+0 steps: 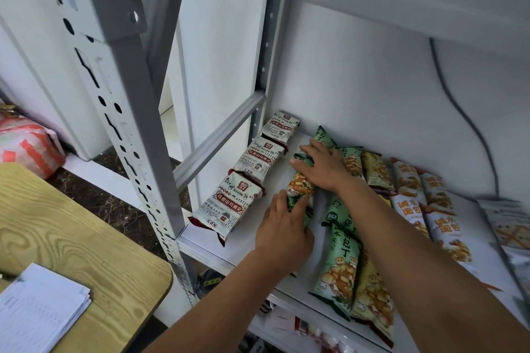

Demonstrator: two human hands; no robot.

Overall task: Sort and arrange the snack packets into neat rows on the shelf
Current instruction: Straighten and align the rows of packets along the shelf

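A long green plastic-film snack packet [299, 188] lies on the white metal shelf [246, 241]. The left hand [282, 228] grips its near end, and the right hand [322, 167] presses flat on its far end. An uneven push could skew it into the neighbouring green packets [342, 261].

three cream packets [282, 127] [262, 158] [229, 205], two hands [282, 233] [322, 167]

We see a shelf [243, 243] of smooth, matt grey-painted metal carrying snack packets [342, 264] in glossy plastic film. Beside it we note a desk [86, 238] with a light wood-grain finish and a stack of white paper [40, 309].
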